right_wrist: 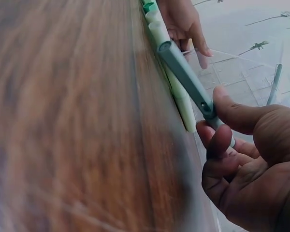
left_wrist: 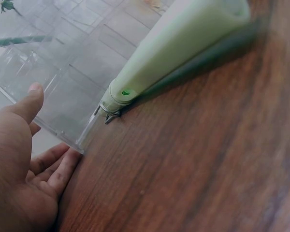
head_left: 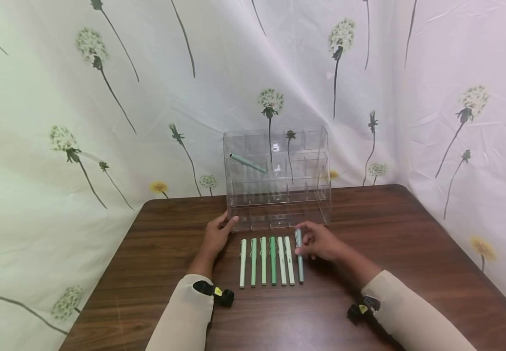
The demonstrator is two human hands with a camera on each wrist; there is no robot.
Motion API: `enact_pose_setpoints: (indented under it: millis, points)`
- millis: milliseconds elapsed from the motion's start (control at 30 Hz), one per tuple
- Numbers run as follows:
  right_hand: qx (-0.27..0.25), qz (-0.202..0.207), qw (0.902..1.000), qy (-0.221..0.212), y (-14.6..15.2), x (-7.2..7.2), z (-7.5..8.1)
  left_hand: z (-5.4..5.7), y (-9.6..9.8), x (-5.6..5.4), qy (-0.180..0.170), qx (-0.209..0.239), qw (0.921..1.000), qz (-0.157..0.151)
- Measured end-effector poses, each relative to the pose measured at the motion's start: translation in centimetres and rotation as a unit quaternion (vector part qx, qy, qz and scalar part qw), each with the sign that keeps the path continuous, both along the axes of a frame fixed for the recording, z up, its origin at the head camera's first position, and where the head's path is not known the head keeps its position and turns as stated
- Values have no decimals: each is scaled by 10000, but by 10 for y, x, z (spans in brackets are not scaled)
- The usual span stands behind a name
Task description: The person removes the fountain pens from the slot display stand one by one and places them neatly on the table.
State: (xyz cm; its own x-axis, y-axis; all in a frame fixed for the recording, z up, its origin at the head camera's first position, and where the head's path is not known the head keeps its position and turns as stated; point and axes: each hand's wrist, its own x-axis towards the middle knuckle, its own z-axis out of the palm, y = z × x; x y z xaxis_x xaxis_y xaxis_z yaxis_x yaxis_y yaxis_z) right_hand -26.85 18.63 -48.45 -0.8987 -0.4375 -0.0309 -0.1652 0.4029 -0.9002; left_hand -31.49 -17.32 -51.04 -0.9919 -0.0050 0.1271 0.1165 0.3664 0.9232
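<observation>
My right hand point(head_left: 322, 243) pinches a grey-blue pen point(right_wrist: 186, 77) between thumb and fingers near its clip end, at the right of the row. Several capped pens in greens, one a darker green pen point(head_left: 273, 263), lie side by side on the table. Behind them stands a clear tiered organizer point(head_left: 274, 224), and a teal pen point(head_left: 248, 164) lies slanted in its upper left part. My left hand point(head_left: 215, 237) holds the organizer's lower left front corner, the thumb on one side and the fingers point(left_wrist: 63, 171) by the bottom edge.
The brown wooden table point(head_left: 156, 273) reaches back to a white curtain point(head_left: 156, 87) printed with dandelions, which hangs close behind the organizer. Black straps with small devices point(head_left: 224, 297) sit on both sleeves.
</observation>
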Motion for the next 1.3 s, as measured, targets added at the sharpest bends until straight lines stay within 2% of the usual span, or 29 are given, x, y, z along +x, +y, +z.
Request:
enact_pose_setpoints:
  millis: [467,733,933,1300]
  points:
    - [-1,215,9991,352,-1,-3,-11,-1,0,-2,-8,-66,10000,35]
    - [168,310,9991,235,1,-6,-17,0,0,-1,44,-23,10000,0]
    - [274,382,9984,328,0,-9,-20,0,1,0,58,-38,10000,9]
    - [425,306,9982,306,-2,-11,-23,2,2,2,98,14,10000,-1]
